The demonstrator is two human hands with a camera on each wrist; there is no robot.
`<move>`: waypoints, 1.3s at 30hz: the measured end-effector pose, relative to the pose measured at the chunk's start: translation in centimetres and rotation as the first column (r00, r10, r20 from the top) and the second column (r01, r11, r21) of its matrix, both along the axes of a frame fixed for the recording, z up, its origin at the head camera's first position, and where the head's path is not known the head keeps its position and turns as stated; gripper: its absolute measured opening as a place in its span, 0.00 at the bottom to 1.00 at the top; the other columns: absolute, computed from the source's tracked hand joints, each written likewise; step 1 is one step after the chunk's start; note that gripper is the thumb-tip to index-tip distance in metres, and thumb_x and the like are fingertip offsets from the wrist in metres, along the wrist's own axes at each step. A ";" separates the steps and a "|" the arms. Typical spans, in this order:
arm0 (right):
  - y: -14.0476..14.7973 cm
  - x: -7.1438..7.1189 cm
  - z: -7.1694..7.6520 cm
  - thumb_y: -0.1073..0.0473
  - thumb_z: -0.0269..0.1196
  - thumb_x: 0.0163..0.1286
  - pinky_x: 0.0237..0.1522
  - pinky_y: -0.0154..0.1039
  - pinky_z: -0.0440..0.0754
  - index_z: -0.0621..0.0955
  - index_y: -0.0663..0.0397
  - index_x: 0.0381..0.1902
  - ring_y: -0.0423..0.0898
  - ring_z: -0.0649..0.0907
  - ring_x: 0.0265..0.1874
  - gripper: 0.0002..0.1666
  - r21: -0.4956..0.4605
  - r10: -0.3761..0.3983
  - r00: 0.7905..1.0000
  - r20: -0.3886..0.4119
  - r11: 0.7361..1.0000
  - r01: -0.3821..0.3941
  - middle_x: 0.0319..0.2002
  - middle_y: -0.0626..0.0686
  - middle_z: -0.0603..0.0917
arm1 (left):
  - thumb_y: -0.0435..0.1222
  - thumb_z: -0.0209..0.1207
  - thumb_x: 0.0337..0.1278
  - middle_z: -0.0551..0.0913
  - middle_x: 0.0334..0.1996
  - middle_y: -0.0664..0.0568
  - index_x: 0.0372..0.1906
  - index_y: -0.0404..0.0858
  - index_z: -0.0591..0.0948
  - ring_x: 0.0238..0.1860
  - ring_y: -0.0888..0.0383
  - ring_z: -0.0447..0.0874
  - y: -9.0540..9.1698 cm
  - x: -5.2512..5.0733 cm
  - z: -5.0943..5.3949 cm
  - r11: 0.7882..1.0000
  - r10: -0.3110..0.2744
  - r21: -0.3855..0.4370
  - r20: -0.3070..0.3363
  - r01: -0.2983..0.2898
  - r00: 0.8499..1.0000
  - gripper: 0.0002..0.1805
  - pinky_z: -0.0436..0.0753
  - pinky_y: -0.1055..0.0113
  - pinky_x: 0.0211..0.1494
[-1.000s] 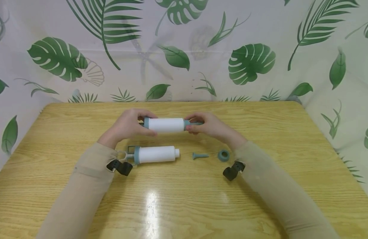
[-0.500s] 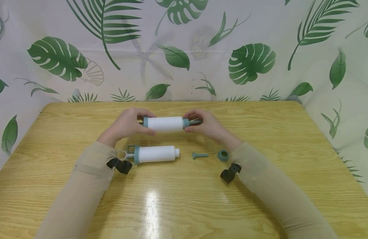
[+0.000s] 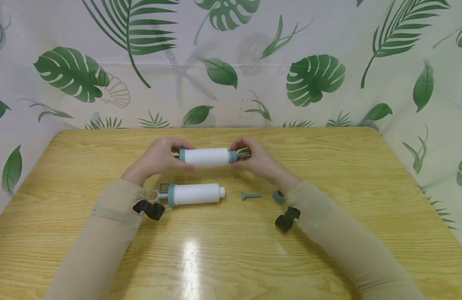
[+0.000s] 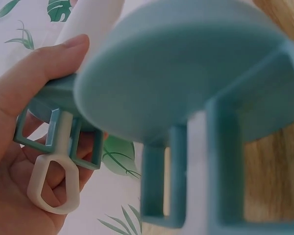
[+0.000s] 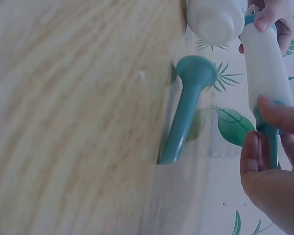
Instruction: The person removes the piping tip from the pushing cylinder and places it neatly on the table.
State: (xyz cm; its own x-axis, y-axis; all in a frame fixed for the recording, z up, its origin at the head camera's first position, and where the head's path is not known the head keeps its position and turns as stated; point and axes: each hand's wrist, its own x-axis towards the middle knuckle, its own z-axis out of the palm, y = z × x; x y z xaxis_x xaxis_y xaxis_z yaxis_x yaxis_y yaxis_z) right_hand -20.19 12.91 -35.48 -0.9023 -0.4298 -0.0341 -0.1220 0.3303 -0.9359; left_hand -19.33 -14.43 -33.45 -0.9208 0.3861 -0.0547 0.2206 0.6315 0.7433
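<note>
A white icing syringe [image 3: 207, 156] with teal end pieces lies level between both hands, near the back of the table. My left hand [image 3: 160, 156] grips its teal cap end, and its white ring handle [image 4: 35, 188] shows below those fingers in the left wrist view. At the other end, my right hand [image 3: 256, 157] pinches the teal collar [image 5: 258, 121], with the slim nozzle [image 5: 273, 149] pointing between the fingers. A second, similar syringe [image 3: 196, 194] rests in front, its white tip bare. To its right lie a loose teal nozzle [image 3: 251, 195] and a teal collar ring [image 3: 278, 196].
The wooden table [image 3: 223, 258] reaches back to a leaf-printed cloth [image 3: 260, 71]. The right sleeve [image 3: 309, 198] partly covers the loose collar ring in the head view. In the left wrist view, the second syringe's teal cap [image 4: 176, 73] looms close.
The right hand's fingers have shifted around the collar, and its wrist has moved slightly left, now partly covering the loose ring. The held syringe has slid very slightly left. The left hand keeps its grip.
</note>
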 end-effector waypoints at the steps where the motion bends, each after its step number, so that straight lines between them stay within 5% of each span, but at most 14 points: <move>1: 0.0 0.0 0.0 0.73 0.69 0.55 0.52 0.44 0.77 0.71 0.62 0.51 0.55 0.77 0.50 0.27 -0.001 0.002 1.000 0.010 1.000 -0.002 0.53 0.59 0.74 | 0.39 0.75 0.39 0.81 0.47 0.48 0.50 0.40 0.83 0.45 0.49 0.74 0.0 0.0 0.0 1.000 0.002 -0.003 -0.001 -0.002 1.000 0.26 0.76 0.58 0.44; 6: 0.2 0.0 -0.1 0.62 0.66 0.64 0.53 0.44 0.77 0.69 0.59 0.62 0.54 0.76 0.53 0.30 0.015 0.034 0.998 0.047 0.999 -0.034 0.59 0.58 0.72 | 0.40 0.76 0.39 0.80 0.48 0.49 0.51 0.41 0.83 0.47 0.50 0.73 -0.2 0.0 0.1 1.000 0.017 -0.019 0.003 -0.017 1.000 0.28 0.75 0.57 0.45; 10: 0.3 -0.1 -0.2 0.63 0.59 0.70 0.52 0.43 0.78 0.70 0.64 0.63 0.56 0.78 0.52 0.25 -0.033 0.057 0.994 0.088 0.998 -0.055 0.57 0.62 0.74 | 0.39 0.75 0.39 0.80 0.48 0.48 0.51 0.41 0.83 0.47 0.49 0.73 -0.4 0.0 0.2 1.000 0.010 -0.018 0.000 -0.010 1.000 0.27 0.76 0.57 0.45; 24: 0.5 0.0 -0.1 0.67 0.65 0.63 0.53 0.42 0.77 0.78 0.58 0.56 0.51 0.78 0.53 0.22 0.027 -0.039 0.999 0.033 0.999 0.039 0.54 0.56 0.79 | 0.40 0.75 0.40 0.81 0.46 0.48 0.51 0.40 0.83 0.45 0.51 0.75 -0.5 0.0 -0.3 1.000 -0.015 0.004 -0.019 0.015 1.000 0.27 0.76 0.58 0.44; 39: 2.2 -0.3 -0.1 0.64 0.67 0.62 0.57 0.45 0.74 0.78 0.56 0.56 0.51 0.77 0.54 0.23 0.104 -0.047 0.999 -0.003 0.993 0.047 0.53 0.55 0.80 | 0.39 0.75 0.41 0.82 0.43 0.47 0.49 0.38 0.83 0.43 0.50 0.75 -1.2 -0.6 -1.1 0.999 -0.004 -0.045 0.001 0.004 1.000 0.25 0.76 0.60 0.42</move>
